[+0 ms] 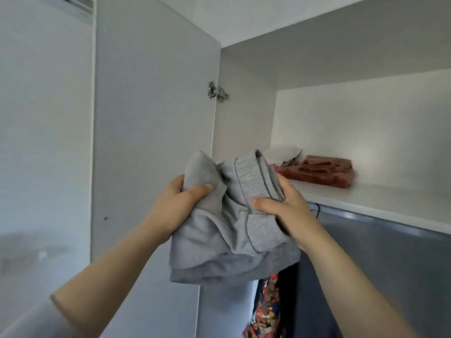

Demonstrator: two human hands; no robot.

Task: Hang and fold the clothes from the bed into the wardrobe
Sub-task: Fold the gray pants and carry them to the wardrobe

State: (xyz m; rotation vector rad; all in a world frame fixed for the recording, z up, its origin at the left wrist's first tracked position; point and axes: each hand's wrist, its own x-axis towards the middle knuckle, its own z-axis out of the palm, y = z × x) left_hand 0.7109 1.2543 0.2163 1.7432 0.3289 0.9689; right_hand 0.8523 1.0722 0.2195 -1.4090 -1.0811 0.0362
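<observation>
Both hands hold up a folded grey soft cloth garment (229, 223) in front of the open white wardrobe (244, 123). The left hand (179, 206) grips its left side, thumb on top. The right hand (283, 206) grips its right side the same way. The garment is in the air, just below the front of the white top shelf (380, 203). On that shelf lies a folded red-brown cloth (324, 172). A bright patterned garment (264, 311) hangs below.

Grey garment (229, 230): soft matt fleecy cloth. Wardrobe shelf (380, 201): smooth white laminate. Hinge (217, 91): shiny metal.
</observation>
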